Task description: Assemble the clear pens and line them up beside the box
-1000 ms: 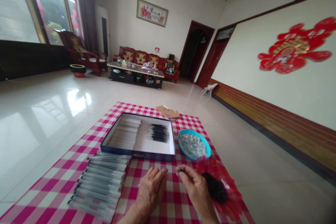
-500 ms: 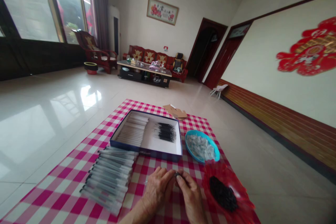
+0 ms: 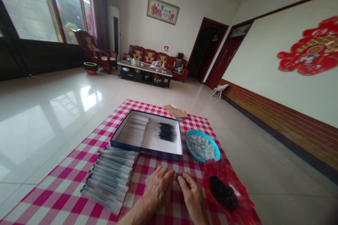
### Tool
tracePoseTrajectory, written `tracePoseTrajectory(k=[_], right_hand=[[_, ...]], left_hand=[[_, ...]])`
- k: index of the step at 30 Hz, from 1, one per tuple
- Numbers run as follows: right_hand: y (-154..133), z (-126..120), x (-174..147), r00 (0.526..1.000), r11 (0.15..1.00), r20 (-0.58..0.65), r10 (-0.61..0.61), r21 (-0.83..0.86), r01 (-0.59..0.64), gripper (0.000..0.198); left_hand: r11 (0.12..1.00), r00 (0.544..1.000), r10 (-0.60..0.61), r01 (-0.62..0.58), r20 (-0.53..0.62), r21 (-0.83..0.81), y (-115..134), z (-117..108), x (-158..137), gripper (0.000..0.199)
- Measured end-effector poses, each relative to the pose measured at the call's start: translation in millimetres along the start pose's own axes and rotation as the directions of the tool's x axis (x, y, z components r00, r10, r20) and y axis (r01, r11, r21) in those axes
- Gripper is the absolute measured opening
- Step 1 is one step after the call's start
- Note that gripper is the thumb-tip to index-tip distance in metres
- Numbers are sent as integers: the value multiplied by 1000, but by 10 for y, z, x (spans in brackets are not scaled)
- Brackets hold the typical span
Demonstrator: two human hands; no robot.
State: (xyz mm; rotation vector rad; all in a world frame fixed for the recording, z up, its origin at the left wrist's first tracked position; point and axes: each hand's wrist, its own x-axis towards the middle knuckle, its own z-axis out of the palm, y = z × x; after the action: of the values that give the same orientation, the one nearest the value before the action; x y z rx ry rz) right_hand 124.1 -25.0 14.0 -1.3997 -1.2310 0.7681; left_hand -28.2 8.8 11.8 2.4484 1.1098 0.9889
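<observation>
My left hand (image 3: 157, 187) is closed around what looks like a clear pen barrel, mostly hidden by the fingers; one pale end (image 3: 146, 180) pokes out on the left. In my right hand (image 3: 191, 192), thumb and fingers pinch a small dark pen part (image 3: 177, 175). The fingertips of both hands meet near this part, low over the checked cloth. To the left lies a stack of translucent pens (image 3: 111, 175) with dark ends. Close on the right, a red scalloped bowl (image 3: 244, 195) contains small black pieces (image 3: 223, 192).
A shallow blue-edged box (image 3: 155, 152) beyond my hands holds pale tubes (image 3: 134, 129) and thin black pieces (image 3: 167, 132). A turquoise bowl (image 3: 188, 146) carries clear small parts (image 3: 202, 147). Brown cardboard (image 3: 176, 112) lies at the far edge of the checked tablecloth (image 3: 66, 179).
My hands stay together in nearly the same place, with only slight finger movement. The whole view has shifted a little; the objects on the table keep their places.
</observation>
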Motion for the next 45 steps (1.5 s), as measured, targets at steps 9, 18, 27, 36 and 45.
tracePoseTrajectory(k=[9, 18, 27, 36, 45], right_hand=[[60, 17, -45, 990, 963, 10, -142, -230, 141, 28], [108, 102, -3, 962, 923, -57, -267, -302, 238, 35], [127, 101, -24, 953, 912, 2, -304, -290, 291, 29], [98, 93, -35, 951, 916, -40, -308, -281, 285, 28], [154, 127, -6, 944, 909, -52, -327, -292, 298, 30]], left_hand=[[995, 995, 91, -93, 42, 30, 30, -32, 7, 21], [993, 994, 88, -93, 67, 76, 14, -12, -33, 21], [986, 994, 99, -105, 56, 132, -7, 25, -67, 20], [981, 993, 112, -115, 29, 157, -3, 16, -76, 23], [978, 995, 81, -92, 65, 185, 11, 18, -64, 17]])
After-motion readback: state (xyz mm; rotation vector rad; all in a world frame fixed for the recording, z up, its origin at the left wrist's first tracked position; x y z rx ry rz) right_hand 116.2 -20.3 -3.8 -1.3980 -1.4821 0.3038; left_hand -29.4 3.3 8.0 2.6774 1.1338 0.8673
